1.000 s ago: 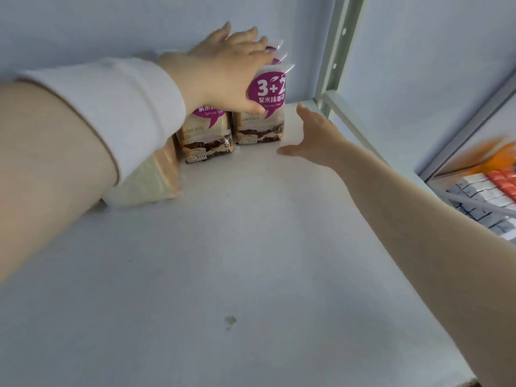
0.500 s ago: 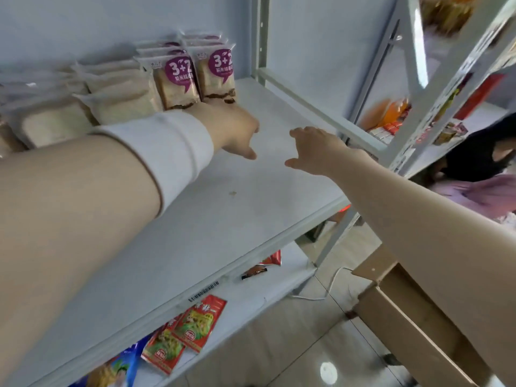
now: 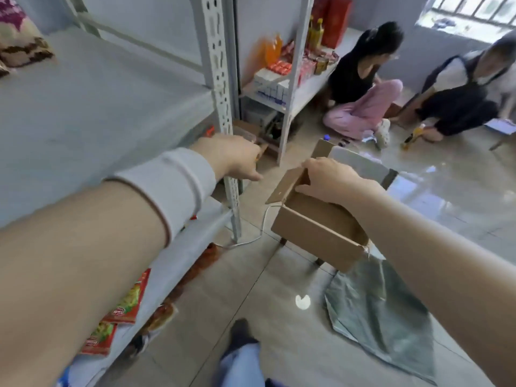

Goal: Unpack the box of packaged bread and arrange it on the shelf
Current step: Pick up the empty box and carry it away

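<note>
The left hand (image 3: 231, 159) hangs just off the front edge of the shelf (image 3: 97, 107), beside the perforated post (image 3: 220, 79). Its fingers fold loosely downward with the thumb out, and nothing shows in them. The right hand (image 3: 332, 180) is over the cardboard box (image 3: 315, 230), fingers curled over the top edge of a raised flap and thumb under it, gripping the flap. The box sits on the floor to the right of the post, well apart from the shelf, with bare tile between them and a white cable (image 3: 251, 240) running across that gap.

One packet of bread (image 3: 23, 48) lies at the far back of the shelf, cut off by the picture's left edge; the board in front of it is bare. The right forearm hides most of the box's inside, so its contents cannot be told. A grey plastic bag (image 3: 382, 317) lies flat just beside the box. Red snack packets (image 3: 128, 300) on the lower board are partly covered by the left arm. Two people (image 3: 360, 88) sit on the floor farther back, blurred.
</note>
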`<act>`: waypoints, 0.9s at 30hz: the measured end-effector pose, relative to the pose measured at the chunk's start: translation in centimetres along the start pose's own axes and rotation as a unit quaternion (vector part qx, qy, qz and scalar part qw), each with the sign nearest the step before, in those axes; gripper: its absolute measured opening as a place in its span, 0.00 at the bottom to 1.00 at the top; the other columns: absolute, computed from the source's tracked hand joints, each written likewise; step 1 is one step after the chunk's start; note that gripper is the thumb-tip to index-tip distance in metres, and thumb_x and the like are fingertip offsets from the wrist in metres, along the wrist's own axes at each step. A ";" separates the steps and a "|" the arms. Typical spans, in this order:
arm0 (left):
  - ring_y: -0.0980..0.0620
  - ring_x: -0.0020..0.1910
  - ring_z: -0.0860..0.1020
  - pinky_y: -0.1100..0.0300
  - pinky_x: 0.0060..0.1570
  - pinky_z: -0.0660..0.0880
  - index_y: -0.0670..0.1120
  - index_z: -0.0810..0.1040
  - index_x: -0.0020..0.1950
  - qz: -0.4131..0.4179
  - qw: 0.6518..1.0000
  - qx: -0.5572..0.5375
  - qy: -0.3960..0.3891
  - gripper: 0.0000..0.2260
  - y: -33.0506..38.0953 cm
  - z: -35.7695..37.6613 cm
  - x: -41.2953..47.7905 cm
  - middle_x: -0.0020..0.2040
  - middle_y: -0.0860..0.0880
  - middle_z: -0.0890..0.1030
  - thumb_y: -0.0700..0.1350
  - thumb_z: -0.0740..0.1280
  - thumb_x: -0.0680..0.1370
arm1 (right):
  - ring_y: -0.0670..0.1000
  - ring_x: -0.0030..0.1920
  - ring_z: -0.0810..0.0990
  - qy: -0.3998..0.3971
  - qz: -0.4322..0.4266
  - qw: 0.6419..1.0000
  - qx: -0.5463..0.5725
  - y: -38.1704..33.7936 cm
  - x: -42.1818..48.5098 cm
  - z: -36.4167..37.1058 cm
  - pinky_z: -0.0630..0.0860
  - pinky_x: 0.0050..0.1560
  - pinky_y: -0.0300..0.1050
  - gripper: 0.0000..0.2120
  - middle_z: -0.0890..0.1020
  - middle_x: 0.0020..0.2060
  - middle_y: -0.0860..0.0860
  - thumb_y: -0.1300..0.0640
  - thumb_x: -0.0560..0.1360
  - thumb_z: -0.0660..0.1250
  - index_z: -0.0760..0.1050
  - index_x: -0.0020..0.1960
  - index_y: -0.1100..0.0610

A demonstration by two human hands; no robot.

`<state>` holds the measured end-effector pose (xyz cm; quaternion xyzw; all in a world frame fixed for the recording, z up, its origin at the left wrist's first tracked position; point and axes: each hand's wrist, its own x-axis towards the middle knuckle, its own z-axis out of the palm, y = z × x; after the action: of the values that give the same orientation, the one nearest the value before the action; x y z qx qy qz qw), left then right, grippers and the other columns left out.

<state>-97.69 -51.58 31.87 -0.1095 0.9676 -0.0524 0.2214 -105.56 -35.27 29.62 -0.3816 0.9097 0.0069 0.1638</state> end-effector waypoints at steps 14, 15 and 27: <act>0.44 0.63 0.73 0.51 0.59 0.70 0.49 0.64 0.71 0.127 0.990 0.013 -0.059 0.23 14.0 4.7 26.9 0.66 0.46 0.74 0.57 0.57 0.79 | 0.58 0.66 0.69 -0.102 0.231 0.964 0.089 24.9 7.9 12.2 0.68 0.62 0.51 0.26 0.71 0.66 0.57 0.47 0.78 0.59 0.61 0.71 0.58; 0.45 0.63 0.73 0.51 0.60 0.70 0.49 0.64 0.71 0.135 0.989 0.008 -0.068 0.23 14.4 5.3 28.9 0.66 0.46 0.74 0.57 0.57 0.79 | 0.58 0.67 0.69 -0.116 0.248 0.956 0.108 26.3 8.9 13.1 0.68 0.62 0.51 0.26 0.70 0.67 0.57 0.47 0.78 0.59 0.61 0.72 0.58; 0.45 0.75 0.59 0.48 0.72 0.58 0.46 0.50 0.77 -0.101 0.933 -0.327 -0.115 0.32 14.0 19.7 47.7 0.77 0.46 0.58 0.54 0.60 0.78 | 0.55 0.72 0.64 -0.031 0.462 0.791 0.399 39.2 18.7 29.4 0.62 0.69 0.48 0.28 0.66 0.72 0.57 0.47 0.79 0.57 0.58 0.74 0.61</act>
<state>-133.51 -50.29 -7.76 -0.2782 0.8831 0.2579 0.2763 -136.56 -16.40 -8.28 0.1842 0.8938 -0.2705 0.3067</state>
